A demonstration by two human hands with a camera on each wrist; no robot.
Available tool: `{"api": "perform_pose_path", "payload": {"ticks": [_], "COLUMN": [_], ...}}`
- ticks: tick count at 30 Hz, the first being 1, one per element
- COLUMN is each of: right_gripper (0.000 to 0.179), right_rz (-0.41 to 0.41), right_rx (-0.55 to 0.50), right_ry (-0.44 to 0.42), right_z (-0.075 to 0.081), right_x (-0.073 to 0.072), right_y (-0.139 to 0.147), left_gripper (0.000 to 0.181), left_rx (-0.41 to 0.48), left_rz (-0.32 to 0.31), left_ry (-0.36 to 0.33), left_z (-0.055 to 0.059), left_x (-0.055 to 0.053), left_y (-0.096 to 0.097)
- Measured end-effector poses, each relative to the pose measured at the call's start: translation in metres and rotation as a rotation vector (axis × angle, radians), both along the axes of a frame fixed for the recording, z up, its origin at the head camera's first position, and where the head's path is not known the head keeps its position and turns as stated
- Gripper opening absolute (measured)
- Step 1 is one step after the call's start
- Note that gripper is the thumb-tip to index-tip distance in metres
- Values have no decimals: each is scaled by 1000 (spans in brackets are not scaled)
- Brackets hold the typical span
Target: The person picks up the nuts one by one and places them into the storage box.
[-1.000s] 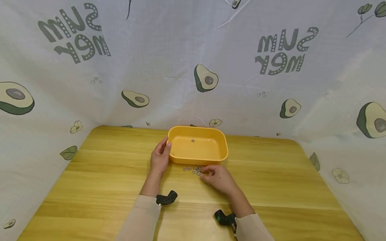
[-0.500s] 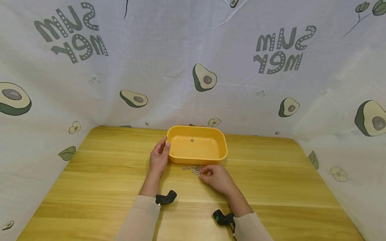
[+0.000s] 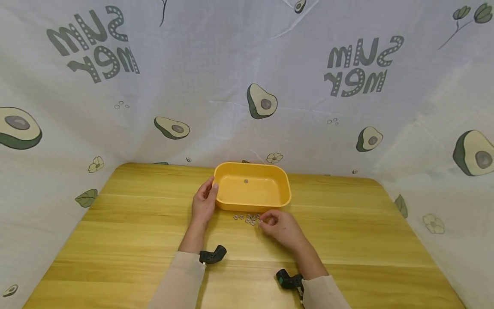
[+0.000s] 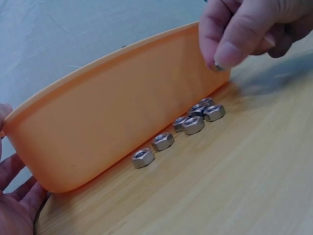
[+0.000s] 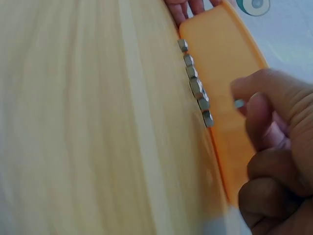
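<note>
My left hand (image 3: 203, 202) grips the left end of a yellow plastic bin (image 3: 252, 207), thumb at the rim and fingers against the outside wall. Between right thumb and forefinger a metal hex nut (image 4: 216, 66) is pinched, mostly covered by the fingertips. That right hand (image 3: 283, 227) is raised off the wood, near the bin's front right part. Several more hex nuts (image 4: 194, 125) lie on the table along the bin's front wall, some touching each other. One nut (image 3: 245, 181) rests on the bin's floor towards the back.
The wooden table (image 3: 135, 240) extends to both sides and in front of the bin. A white cloth (image 3: 216, 64) printed with avocados hangs right behind the table's back edge. Black wrist cameras (image 3: 213, 254) are worn on both forearms.
My right hand, low at the right end of the nut row before, has lifted slightly and moved right with a nut pinched in it. My left hand and the bin stay put.
</note>
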State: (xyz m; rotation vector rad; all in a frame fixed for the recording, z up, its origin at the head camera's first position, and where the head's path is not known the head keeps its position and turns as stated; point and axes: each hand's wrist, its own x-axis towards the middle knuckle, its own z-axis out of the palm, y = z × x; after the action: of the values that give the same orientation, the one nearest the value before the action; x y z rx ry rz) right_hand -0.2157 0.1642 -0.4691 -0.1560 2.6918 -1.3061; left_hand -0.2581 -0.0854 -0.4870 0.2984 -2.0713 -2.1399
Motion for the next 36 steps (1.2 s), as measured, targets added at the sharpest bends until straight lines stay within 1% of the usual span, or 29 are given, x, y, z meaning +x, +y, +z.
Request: {"api": "perform_pose_path", "payload": {"ticks": [4, 9, 14, 18, 22, 27, 32, 36], "right_gripper": [8, 9, 10, 11, 13, 16, 17, 17], "right_rz": [-28, -62, -67, -62, -60, -23, 10, 42], "right_rx": [-4, -15, -44, -30, 21, 79, 87, 101], "right_ry": [20, 2, 6, 47, 106, 165, 192, 212], "right_z": [6, 16, 25, 30, 37, 47, 57, 60], "right_x": [1, 4, 4, 3, 0, -12, -31, -47], "right_y": [1, 0, -2, -2, -2, -4, -8, -10], "left_gripper": [47, 47, 47, 47, 48, 47, 47, 47], "left_rx": [-12, -12, -12, -20, -25, -12, -15, -18], "left_rz": [4, 4, 2, 3, 5, 12, 11, 8], "left_ry": [8, 20, 10, 3, 5, 3, 8, 4], "left_z": [-1, -1, -1, -2, -2, 0, 0, -1], "left_x": [0, 0, 0, -1, -1, 1, 1, -1], "left_y": [0, 0, 0, 0, 1, 1, 1, 1]}}
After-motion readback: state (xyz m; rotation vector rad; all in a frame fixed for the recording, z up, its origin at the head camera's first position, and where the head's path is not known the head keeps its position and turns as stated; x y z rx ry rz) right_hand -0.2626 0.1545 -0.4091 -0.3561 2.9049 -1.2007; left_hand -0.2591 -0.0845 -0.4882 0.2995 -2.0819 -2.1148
